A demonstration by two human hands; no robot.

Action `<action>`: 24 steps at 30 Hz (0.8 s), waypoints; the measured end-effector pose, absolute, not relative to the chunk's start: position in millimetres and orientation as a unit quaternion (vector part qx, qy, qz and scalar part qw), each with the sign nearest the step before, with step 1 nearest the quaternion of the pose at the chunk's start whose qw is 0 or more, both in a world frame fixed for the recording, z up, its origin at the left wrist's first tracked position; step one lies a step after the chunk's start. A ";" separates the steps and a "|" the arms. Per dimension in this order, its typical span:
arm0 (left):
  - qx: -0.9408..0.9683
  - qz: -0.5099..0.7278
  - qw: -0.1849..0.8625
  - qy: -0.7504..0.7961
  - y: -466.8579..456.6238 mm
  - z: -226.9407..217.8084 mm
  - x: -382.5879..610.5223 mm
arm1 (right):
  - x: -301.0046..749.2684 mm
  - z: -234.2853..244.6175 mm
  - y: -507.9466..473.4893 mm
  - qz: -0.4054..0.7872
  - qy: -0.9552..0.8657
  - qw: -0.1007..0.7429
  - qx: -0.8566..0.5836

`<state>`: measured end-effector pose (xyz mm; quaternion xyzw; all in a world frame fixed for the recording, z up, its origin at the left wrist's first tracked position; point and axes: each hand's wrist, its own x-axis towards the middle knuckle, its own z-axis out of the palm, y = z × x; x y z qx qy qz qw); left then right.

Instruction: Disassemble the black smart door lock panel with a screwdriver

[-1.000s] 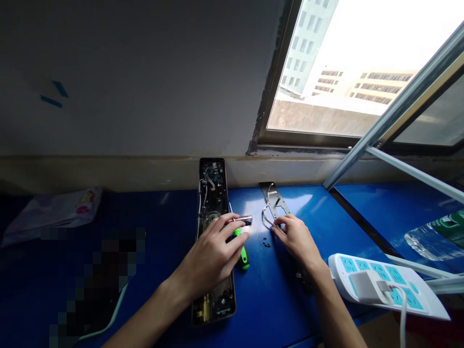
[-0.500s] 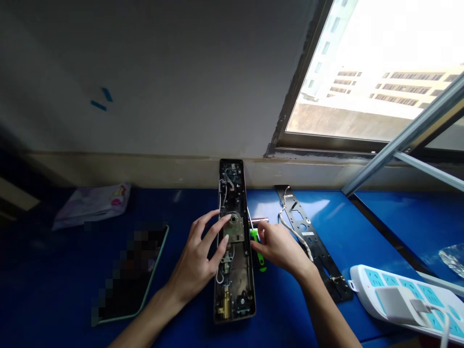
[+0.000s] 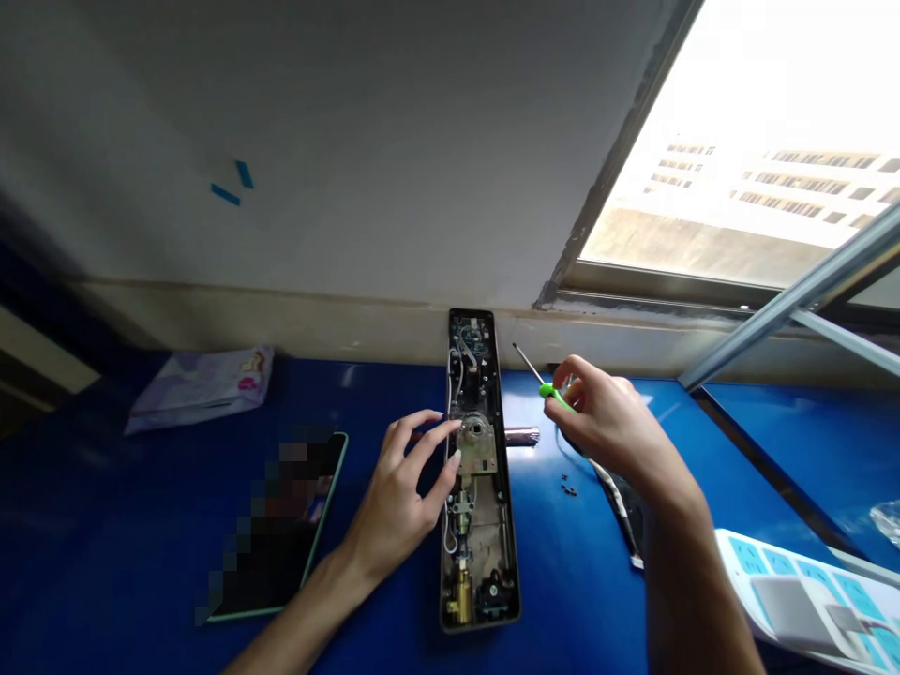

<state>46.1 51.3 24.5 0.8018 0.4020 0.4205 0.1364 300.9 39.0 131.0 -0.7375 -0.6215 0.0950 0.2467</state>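
A long, narrow door-lock housing [image 3: 484, 525] lies with its inside facing up, showing a circuit board [image 3: 472, 336], wires and a brass cylinder [image 3: 461, 598]. My left hand [image 3: 408, 487] rests at its left side with fingers spread, fingertips touching the metal plate [image 3: 479, 455] and the rim. To the right, my right hand [image 3: 605, 412] is closed around the green handle of a screwdriver [image 3: 549, 388], held above the table. Its shaft points up and left, away from the housing. Several small dark screws [image 3: 568, 487] lie on the blue table below it.
A shiny metallic tube [image 3: 521, 436] touches the housing's right side. Partly hidden by my right forearm is a black back plate [image 3: 631, 511] with a cable. A phone [image 3: 281, 534] and a soft packet [image 3: 203, 386] lie left; a power strip [image 3: 745, 572] sits right. Wall [image 3: 352, 323] behind.
My right hand has picked up the green screwdriver from beside the housing and moved it up and right. The screws now show. My left hand stays on the housing; the view has shifted slightly.
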 end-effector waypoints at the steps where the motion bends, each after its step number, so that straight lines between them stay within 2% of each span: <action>1: 0.809 0.422 0.121 0.390 54.2 28.2 49.5 | 297.1 123.7 40.1 0.104 -0.624 0.249 -0.733; 8: 0.877 0.327 0.072 0.344 83.0 58.0 69.8 | 288.1 67.1 35.9 0.152 -0.609 0.304 -0.717; 12: 0.902 0.300 0.052 0.306 89.6 62.1 66.1 | 302.7 59.2 32.3 0.156 -0.578 0.362 -0.715; 16: 0.905 0.329 0.001 0.269 85.4 73.8 61.0 | 323.8 54.6 29.3 0.148 -0.539 0.414 -0.719; 20: 0.922 0.314 0.051 0.222 83.0 98.5 84.8 | 346.9 42.8 27.0 0.140 -0.506 0.435 -0.731; 24: 0.946 0.185 0.119 0.238 92.9 108.3 141.2 | 367.2 29.4 25.0 0.121 -0.503 0.417 -0.747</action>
